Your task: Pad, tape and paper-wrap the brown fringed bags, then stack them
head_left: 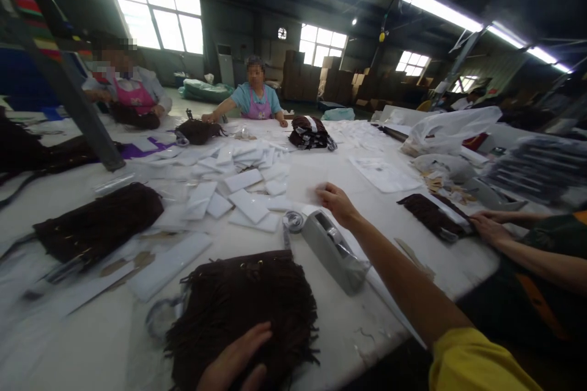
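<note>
My left hand [236,359] lies at the bottom edge, fingers spread flat on a dark brown fringed bag [243,305] in front of me. My right hand [337,203] is stretched out over the white table [105,342], its fingers curled on the edge of a clear plastic bag [308,182]. A grey tape dispenser [334,252] stands just under my right forearm. White flat packets [238,186] are scattered beyond it.
A second brown fringed bag [98,223] lies at the left. At the right, a co-worker's hands [488,226] rest on another fringed piece [428,212]. Two people sit across the table near more dark bags [310,132]. A grey post [87,116] stands at the left.
</note>
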